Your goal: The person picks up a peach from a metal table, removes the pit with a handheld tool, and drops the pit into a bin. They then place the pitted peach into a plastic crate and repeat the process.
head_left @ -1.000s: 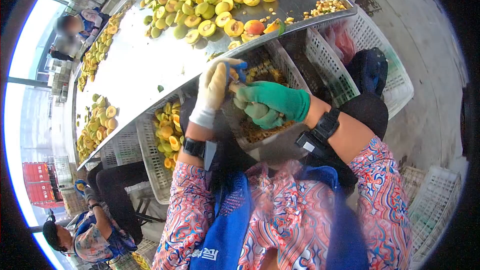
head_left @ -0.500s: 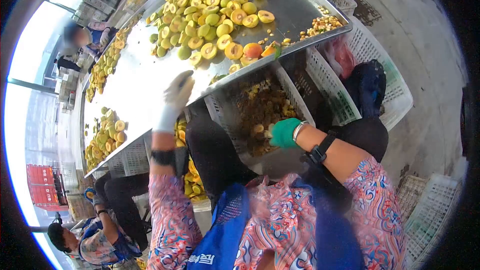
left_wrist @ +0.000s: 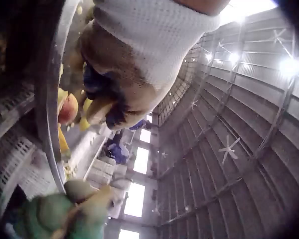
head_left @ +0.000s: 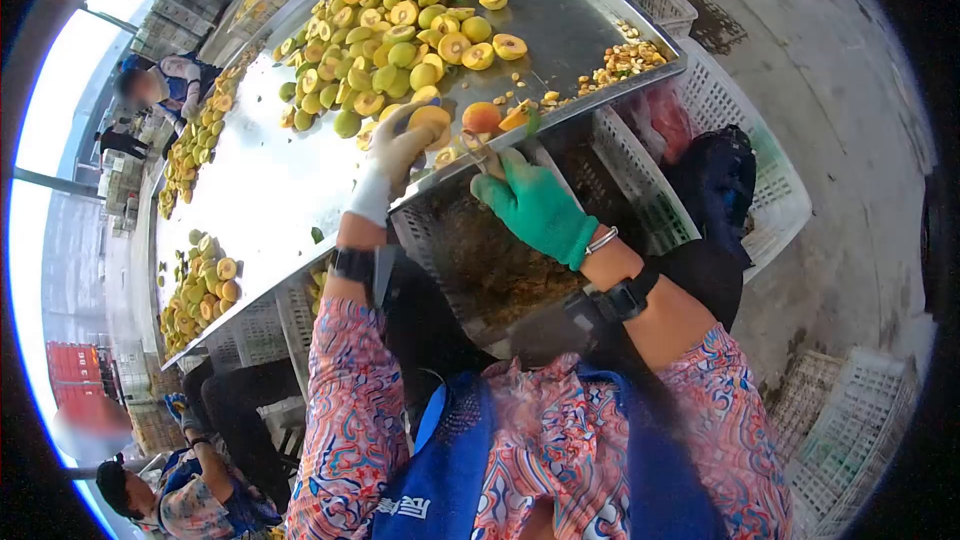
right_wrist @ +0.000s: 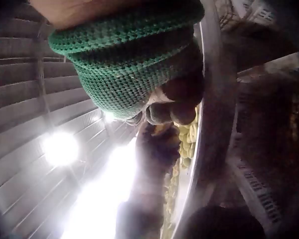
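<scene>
My left hand (head_left: 393, 155), in a soiled white glove, grips a halved yellow stone fruit (head_left: 430, 120) at the near edge of the metal table. Its curled fingers wrap the fruit half (left_wrist: 98, 110) in the left wrist view. Just right of it, my right hand (head_left: 540, 202) wears a green glove and holds a short tool (head_left: 489, 160) with a pale handle, right at the table's rim. A whole orange-red fruit (head_left: 481, 118) lies beyond the tool. Glove and shadow hide much of the right fingers in the right wrist view.
Halved fruits (head_left: 385, 50) are piled on the metal table (head_left: 290, 175), with pale pits (head_left: 632, 62) at its right corner. A crate of dark scraps (head_left: 500, 260) stands below the rim. White crates (head_left: 755, 130) stand at right. Another person (head_left: 190, 485) sits at lower left.
My hands were together over the scrap crate, then parted. The left went to the table and now has a fruit half; the right dipped toward the crate, then rose to the rim.
</scene>
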The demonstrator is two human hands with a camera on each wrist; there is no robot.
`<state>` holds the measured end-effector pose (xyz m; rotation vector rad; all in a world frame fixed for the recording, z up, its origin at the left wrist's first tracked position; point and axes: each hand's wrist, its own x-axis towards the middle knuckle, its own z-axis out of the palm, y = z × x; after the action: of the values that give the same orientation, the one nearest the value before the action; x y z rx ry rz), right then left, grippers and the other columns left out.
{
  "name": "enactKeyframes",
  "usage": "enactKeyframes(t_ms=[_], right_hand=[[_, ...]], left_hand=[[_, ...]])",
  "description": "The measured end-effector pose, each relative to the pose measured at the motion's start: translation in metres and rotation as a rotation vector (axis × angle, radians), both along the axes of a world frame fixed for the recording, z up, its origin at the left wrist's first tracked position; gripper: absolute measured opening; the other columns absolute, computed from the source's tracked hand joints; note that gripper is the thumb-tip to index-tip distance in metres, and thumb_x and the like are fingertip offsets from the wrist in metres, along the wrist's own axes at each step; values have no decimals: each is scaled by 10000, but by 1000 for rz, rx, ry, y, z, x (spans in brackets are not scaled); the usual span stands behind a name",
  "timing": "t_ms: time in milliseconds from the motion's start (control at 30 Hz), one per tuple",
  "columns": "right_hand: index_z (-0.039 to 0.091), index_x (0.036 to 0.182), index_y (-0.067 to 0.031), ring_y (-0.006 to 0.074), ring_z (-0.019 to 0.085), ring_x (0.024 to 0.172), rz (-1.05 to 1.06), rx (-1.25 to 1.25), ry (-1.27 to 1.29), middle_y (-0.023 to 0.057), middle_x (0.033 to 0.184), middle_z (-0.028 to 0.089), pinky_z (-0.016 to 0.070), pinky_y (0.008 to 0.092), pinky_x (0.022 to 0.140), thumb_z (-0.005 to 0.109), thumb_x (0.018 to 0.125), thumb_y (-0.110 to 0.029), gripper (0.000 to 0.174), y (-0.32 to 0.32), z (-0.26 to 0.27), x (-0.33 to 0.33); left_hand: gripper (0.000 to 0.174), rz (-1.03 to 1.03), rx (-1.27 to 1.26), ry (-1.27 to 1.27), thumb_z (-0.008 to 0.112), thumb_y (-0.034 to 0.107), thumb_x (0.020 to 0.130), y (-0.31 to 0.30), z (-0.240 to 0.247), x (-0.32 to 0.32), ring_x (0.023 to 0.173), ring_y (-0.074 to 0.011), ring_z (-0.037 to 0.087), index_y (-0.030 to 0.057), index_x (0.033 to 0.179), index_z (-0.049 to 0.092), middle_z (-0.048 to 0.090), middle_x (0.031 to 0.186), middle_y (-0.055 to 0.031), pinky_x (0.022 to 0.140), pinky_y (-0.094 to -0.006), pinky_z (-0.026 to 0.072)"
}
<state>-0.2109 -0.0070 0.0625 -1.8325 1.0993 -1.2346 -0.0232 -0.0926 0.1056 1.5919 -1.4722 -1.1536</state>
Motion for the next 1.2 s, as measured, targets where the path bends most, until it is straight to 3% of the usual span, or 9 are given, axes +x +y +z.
enactKeyframes(t_ms=[167,233,333,533,733,933,1033,1133,1200], right_hand=[[465,973,1,438,594,662,3,19,27,248,680,592,457,522,559,562,892,-332,356,7,0,35],[455,980,-9,433,593,625,-9,15,122,239,648,587,458,520,534,556,894,-332,349,16,-1,45],[441,970,-24,421,591,587,-19,-53,285,226,618,579,458,514,502,546,896,-331,333,25,3,52],[427,951,-21,420,594,592,-7,-58,331,224,612,576,460,510,503,537,899,-330,332,38,3,55],[449,940,-4,442,587,650,68,42,193,259,704,574,454,522,530,520,903,-275,283,44,-4,65],[541,933,-15,474,558,744,216,-30,139,282,895,523,471,513,609,497,891,-185,181,49,4,61],[528,975,-10,392,572,617,206,-104,126,222,772,537,482,458,553,494,906,-195,200,47,-8,63],[523,986,-33,223,543,521,559,943,-374,104,664,519,463,355,477,496,926,-229,206,52,46,48],[524,1001,-47,142,513,519,471,812,-293,48,648,508,434,300,453,498,932,-242,208,54,43,51]], left_hand=[[372,52,-16,685,564,266,916,48,-21,15,718,-159,591,-6,1170,548,628,865,-91,639,-279,490],[379,30,-83,764,497,336,957,71,-10,2,764,-193,607,-9,1102,556,626,888,-111,689,-308,511],[385,161,118,1041,464,339,971,91,-7,0,910,-233,622,5,1154,526,627,986,-132,784,-347,533],[377,176,-65,1195,483,324,961,108,-8,-2,899,-248,619,30,1194,516,603,1042,-110,836,-371,533],[312,267,-218,887,461,223,971,120,-2,-5,886,-173,596,10,1192,521,594,988,-76,796,-316,518],[259,307,-430,658,462,161,968,113,-51,2,744,-85,520,22,1172,543,579,872,-20,676,-248,474],[260,377,-354,847,456,151,968,119,-41,-6,735,-81,508,15,1174,539,575,861,-22,684,-231,458],[264,341,-409,889,453,133,962,123,-35,-6,742,-78,505,12,1182,535,572,866,-22,688,-225,450],[266,294,-458,683,452,119,955,119,-34,0,735,-77,500,10,1183,533,568,869,-23,685,-223,448]])
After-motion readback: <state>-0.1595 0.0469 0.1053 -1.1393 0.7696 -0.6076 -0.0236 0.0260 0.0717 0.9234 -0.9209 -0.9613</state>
